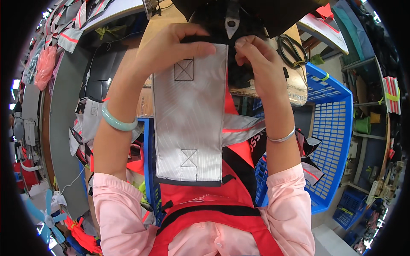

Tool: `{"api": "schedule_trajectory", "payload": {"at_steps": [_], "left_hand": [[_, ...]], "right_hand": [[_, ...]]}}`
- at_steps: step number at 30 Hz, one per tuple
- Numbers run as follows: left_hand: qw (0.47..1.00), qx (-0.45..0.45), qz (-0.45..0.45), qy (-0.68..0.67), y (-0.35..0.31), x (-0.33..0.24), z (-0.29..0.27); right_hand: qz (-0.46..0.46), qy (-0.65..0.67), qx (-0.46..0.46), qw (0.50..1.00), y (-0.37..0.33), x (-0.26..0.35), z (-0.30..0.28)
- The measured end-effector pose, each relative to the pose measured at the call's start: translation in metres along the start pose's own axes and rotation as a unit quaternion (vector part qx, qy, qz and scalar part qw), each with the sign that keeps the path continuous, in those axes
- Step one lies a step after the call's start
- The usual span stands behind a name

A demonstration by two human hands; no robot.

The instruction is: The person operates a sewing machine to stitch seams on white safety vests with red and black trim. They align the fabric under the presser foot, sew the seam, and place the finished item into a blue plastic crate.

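A silver-grey fabric panel [190, 117] hangs toward me from the work table, with black binding along its top and bottom ends and two stitched crossed squares. My left hand [177, 45] grips its upper edge, thumb flat on the grey face and fingers behind. At the upper right corner, my right hand [260, 57] pinches the black binding between thumb and fingertips. Just beyond both hands stands a dark sewing machine [252, 19], with a pointed metal plate [232, 25] close to the panel's top edge. The machine's needle area is hidden.
Blue plastic crates stand on both sides, a large one [331, 141] at right and another [149, 158] at left. Grey and red fabric pieces [243, 128] lie beneath the panel. A coiled black cord [292, 51] rests on the wooden table [294, 85]. A small fan [47, 217] is at lower left.
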State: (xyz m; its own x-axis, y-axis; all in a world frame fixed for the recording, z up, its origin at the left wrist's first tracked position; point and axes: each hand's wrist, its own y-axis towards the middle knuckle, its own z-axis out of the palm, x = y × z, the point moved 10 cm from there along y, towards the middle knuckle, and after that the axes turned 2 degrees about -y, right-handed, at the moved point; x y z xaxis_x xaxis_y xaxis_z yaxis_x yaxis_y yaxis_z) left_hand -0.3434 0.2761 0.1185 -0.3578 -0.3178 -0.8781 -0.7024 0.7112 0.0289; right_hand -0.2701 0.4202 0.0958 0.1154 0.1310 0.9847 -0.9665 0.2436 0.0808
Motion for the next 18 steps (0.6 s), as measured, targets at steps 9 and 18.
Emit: {"api": "schedule_trajectory", "payload": {"at_steps": [9,18], "left_hand": [[0.986,-0.005,-0.07,-0.149,-0.001,0.013,0.005],[0.996,0.012,-0.048,-0.071,-0.03,-0.005,0.011]], "right_hand": [[0.009,0.104,0.009,0.994,0.007,-0.003,0.004],[-0.072,-0.205,-0.009,0.976,-0.033,0.025,-0.018]]}}
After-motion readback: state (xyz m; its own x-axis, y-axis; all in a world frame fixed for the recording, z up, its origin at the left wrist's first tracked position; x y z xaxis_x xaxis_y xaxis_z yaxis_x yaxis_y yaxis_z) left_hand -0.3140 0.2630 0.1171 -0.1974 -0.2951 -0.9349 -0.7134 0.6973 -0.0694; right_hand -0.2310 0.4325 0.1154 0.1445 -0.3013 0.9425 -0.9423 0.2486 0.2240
